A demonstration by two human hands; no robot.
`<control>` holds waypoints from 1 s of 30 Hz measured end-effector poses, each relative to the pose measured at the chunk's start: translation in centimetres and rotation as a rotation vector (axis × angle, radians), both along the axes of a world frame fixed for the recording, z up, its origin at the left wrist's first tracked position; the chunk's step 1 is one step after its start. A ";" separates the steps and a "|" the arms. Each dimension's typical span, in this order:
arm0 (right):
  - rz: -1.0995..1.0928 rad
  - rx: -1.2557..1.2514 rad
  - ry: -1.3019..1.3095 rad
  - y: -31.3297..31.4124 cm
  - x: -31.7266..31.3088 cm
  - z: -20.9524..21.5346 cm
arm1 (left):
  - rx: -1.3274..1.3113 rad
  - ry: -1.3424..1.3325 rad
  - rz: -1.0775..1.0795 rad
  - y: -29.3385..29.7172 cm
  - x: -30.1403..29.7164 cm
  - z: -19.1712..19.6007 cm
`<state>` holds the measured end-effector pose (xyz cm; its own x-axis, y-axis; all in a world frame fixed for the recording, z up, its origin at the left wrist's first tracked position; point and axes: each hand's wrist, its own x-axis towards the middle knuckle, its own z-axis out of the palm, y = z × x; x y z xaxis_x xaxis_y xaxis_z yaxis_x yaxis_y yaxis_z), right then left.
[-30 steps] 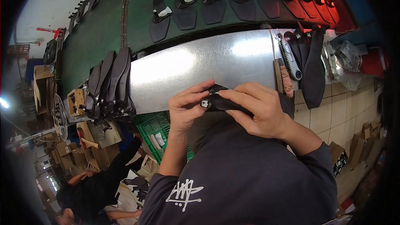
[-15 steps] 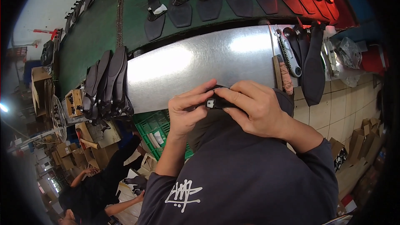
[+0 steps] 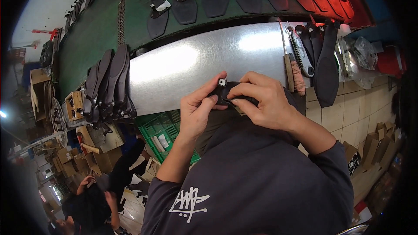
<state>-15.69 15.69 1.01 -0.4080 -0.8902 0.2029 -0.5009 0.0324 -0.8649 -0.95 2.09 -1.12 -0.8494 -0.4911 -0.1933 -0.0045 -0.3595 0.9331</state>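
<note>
Close to my body, at the near edge of the metal work surface, both hands are on a black shoe sole [image 3: 223,91]. It has a small white-faced square end that points up. My left hand [image 3: 195,109] is closed round its left side, thumb on top and fingers behind. On the right, my right hand [image 3: 264,100] pinches the black material between thumb and fingertips. Much of the sole is hidden by my fingers.
A metal plate [image 3: 187,69] lies before me. Beyond it, a green conveyor [image 3: 96,56] carries a row of black soles [image 3: 185,11]. More soles [image 3: 117,67] are piled at left. Tools, including a wooden-handled one [image 3: 288,69], lie right. A green crate [image 3: 148,126] and a co-worker [image 3: 89,204] are lower left.
The sole has turned in my hands, so its white-faced end has swung upward. My left thumb has shifted onto it and my right hand still pinches it. The co-worker's arms have moved.
</note>
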 end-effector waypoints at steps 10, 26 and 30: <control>0.178 -0.046 0.246 -0.6 -1.6 0.4 | 0.073 -0.057 0.020 -0.3 -0.4 0.5; 0.056 0.060 0.058 0.0 0.1 -0.7 | -0.010 -0.054 0.093 0.0 -0.9 0.4; 0.028 0.066 0.040 0.1 0.3 -1.0 | -0.014 -0.046 0.107 0.0 -1.1 0.3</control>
<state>-15.36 15.80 -0.04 -0.3751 -0.9132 0.1592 -0.5363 0.0737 -0.8408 -2.05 2.10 -0.83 -0.7823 -0.5815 -0.2234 -0.0096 -0.3473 0.9377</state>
